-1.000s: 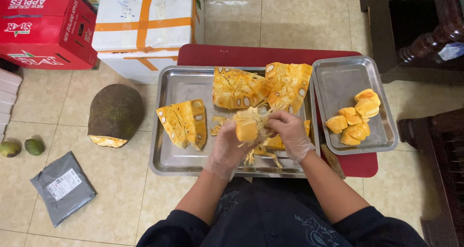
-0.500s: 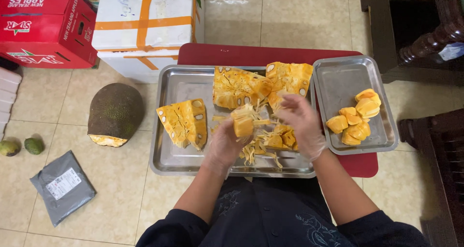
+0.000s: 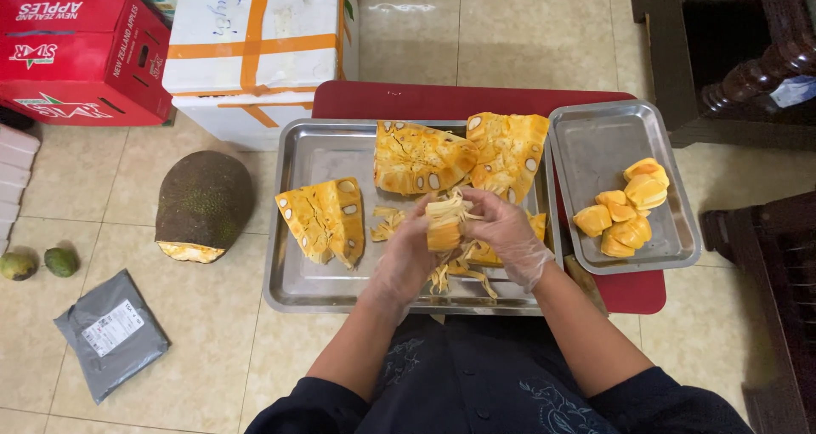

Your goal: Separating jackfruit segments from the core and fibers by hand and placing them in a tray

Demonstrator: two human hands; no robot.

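Observation:
Both my hands wear thin clear gloves and work over a large steel tray. My left hand grips a yellow jackfruit pod with pale stringy fibres on it. My right hand pinches those fibres at the top of the same pod. Loose fibres lie on the tray under my hands. A cut jackfruit wedge lies left of my hands, and two bigger wedges lie behind them. Cleaned pods sit in a smaller steel tray at the right.
Both trays rest on a low red table. On the tiled floor at the left lie a half jackfruit, a grey mailer bag and two small green fruits. Red and white boxes stand behind. Dark wooden furniture stands at the right.
My right hand went right toward the small tray half a second ago and has come back to the pod in my left hand. The left hand has stayed put.

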